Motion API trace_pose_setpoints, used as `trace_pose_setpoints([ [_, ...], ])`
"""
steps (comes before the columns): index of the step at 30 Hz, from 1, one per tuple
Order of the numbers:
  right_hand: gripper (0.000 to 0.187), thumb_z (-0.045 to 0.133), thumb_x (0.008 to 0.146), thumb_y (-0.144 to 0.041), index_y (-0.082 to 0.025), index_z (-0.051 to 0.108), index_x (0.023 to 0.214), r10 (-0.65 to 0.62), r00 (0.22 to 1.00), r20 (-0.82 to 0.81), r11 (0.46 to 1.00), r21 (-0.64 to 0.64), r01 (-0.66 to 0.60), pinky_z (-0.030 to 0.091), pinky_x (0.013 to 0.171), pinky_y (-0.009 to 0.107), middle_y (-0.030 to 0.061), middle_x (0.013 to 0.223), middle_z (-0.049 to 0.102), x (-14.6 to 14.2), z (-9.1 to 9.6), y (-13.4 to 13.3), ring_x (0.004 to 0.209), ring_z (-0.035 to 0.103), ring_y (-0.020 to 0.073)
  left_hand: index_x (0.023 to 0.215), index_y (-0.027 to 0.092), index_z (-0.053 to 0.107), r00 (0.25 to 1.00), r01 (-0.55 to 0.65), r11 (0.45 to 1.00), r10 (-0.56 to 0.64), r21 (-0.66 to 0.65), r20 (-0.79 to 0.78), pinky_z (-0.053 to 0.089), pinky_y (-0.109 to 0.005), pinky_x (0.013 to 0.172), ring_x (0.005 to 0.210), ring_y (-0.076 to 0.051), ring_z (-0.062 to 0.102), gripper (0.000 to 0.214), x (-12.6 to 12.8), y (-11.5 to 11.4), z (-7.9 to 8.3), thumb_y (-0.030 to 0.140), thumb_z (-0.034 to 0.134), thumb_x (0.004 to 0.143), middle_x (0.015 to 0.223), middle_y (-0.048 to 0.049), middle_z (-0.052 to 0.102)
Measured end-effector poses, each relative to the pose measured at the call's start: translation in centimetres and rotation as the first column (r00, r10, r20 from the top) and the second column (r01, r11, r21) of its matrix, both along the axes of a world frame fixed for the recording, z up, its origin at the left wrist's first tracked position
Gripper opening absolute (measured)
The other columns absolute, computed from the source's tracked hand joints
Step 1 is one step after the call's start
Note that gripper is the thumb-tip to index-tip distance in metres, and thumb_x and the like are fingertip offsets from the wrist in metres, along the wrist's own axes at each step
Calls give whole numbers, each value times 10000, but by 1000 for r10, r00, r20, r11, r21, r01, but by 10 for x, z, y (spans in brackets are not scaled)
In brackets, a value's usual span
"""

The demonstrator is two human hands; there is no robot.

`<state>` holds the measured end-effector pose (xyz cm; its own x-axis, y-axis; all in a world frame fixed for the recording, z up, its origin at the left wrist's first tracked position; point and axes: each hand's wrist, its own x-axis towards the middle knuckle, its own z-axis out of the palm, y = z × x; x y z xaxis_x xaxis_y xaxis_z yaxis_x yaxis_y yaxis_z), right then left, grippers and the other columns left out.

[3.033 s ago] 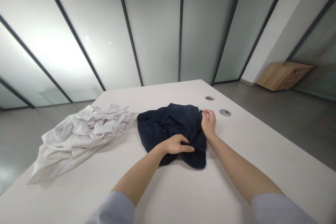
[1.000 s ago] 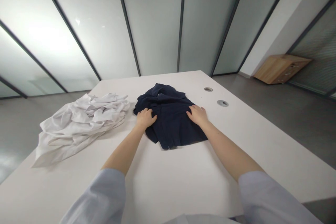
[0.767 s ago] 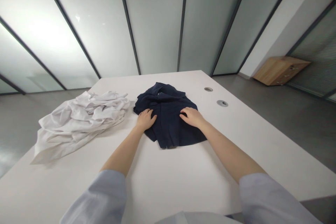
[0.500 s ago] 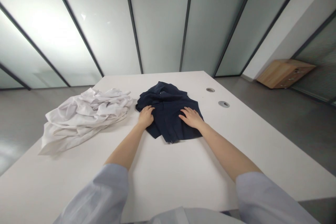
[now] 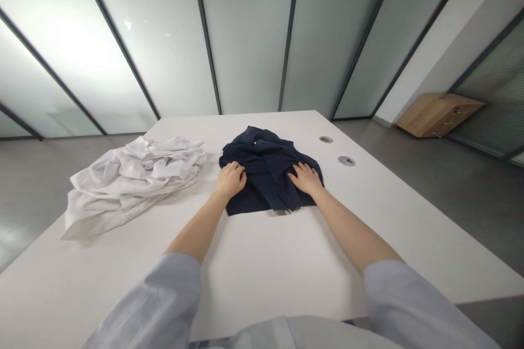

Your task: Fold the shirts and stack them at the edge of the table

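A dark navy shirt (image 5: 266, 172) lies folded and rumpled on the white table (image 5: 282, 262), a small pale button showing near its upper part. At the shirt's left edge, my left hand (image 5: 231, 179) has its fingers curled in on the cloth. My right hand (image 5: 306, 177) rests on the right side of the shirt with its fingers spread flat. A small pale strip (image 5: 281, 212) peeks out from under the front edge.
A crumpled heap of white cloth (image 5: 135, 180) lies to the left, reaching the table's left edge. Two round cable grommets (image 5: 346, 161) are set into the tabletop at right. Beyond stand frosted glass panels (image 5: 249, 32) and a wooden cabinet (image 5: 436, 114).
The navy shirt has shifted a little to the right, and its front left edge now lies straighter. My left fingers have curled in more; my right hand has slid slightly right.
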<state>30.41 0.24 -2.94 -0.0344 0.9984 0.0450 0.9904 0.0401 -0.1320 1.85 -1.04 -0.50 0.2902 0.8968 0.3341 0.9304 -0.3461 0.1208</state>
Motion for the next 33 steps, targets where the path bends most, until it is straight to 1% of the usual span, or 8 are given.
trace_pose_setpoints([
  [3, 586, 353, 937, -531, -175, 479, 1385, 22, 1000, 4, 1000, 16, -22, 268, 1098, 505, 140, 1508, 376, -3, 4, -4, 1382, 320, 315, 1219, 175, 613, 997, 58, 991, -63, -120, -40, 397, -371, 1019, 1183, -262, 509, 428, 9, -1, -9, 399, 373, 944, 1291, -115, 567],
  [7, 668, 460, 858, -635, -197, 500, 1361, 50, 999, -8, 998, 23, -50, 308, 1062, 529, 145, 1459, 437, -8, 9, -7, 1325, 382, 344, 1398, 209, 456, 997, -37, 972, 21, -233, -69, 292, -446, 1112, 1398, -298, 310, 554, 6, 3, -20, 510, 329, 951, 1511, -107, 382],
  [10, 750, 482, 817, -696, -197, 483, 1376, 43, 999, -27, 999, 13, -43, 309, 1052, 546, 152, 1453, 437, -8, 11, -8, 1305, 395, 368, 1426, 200, 417, 997, -73, 956, 62, -283, -48, 260, -423, 1130, 1417, -278, 292, 598, -2, 8, -18, 543, 284, 956, 1532, -107, 354],
  [17, 591, 318, 952, -572, -173, 546, 1325, 12, 998, -68, 1000, 3, -12, 344, 1040, 451, 147, 1401, 496, -5, 20, -8, 1268, 460, 312, 1104, 163, 652, 981, -193, 949, 193, -250, -26, 427, -372, 947, 1093, -255, 621, 608, -6, 7, 3, 531, 186, 972, 1150, -128, 684],
  [23, 421, 397, 948, -433, -189, 676, 1148, 54, 997, 57, 997, 61, -57, 421, 922, 400, 135, 1189, 647, -14, 36, -17, 1087, 594, 294, 957, 161, 687, 944, -316, 945, 304, -88, -130, 432, -403, 899, 918, -272, 670, 497, -2, 0, 10, 496, 320, 945, 904, -129, 721],
  [27, 413, 368, 954, -380, -195, 732, 1015, 68, 996, 53, 996, 45, -71, 446, 874, 369, 114, 1046, 705, -12, 36, -17, 991, 638, 269, 1004, 174, 692, 957, -275, 957, 262, -97, -128, 442, -391, 897, 981, -266, 645, 446, -8, 2, 4, 433, 333, 951, 988, -124, 702],
  [30, 399, 412, 941, -386, -185, 689, 1147, 138, 990, 35, 988, 68, -140, 424, 953, 352, 118, 1205, 652, -8, 25, -14, 1111, 587, 262, 1114, 186, 678, 971, -231, 963, 219, -142, -94, 442, -376, 940, 1127, -266, 580, 449, -12, 5, -3, 418, 326, 958, 1190, -122, 641],
  [33, 523, 405, 945, -448, -176, 517, 1378, 164, 986, 20, 986, 34, -164, 334, 1073, 387, 116, 1465, 449, -3, 12, -9, 1324, 418, 279, 1281, 184, 590, 976, -215, 951, 212, -222, -41, 360, -409, 1065, 1291, -262, 468, 489, -16, 11, -9, 418, 289, 973, 1397, -114, 522],
])
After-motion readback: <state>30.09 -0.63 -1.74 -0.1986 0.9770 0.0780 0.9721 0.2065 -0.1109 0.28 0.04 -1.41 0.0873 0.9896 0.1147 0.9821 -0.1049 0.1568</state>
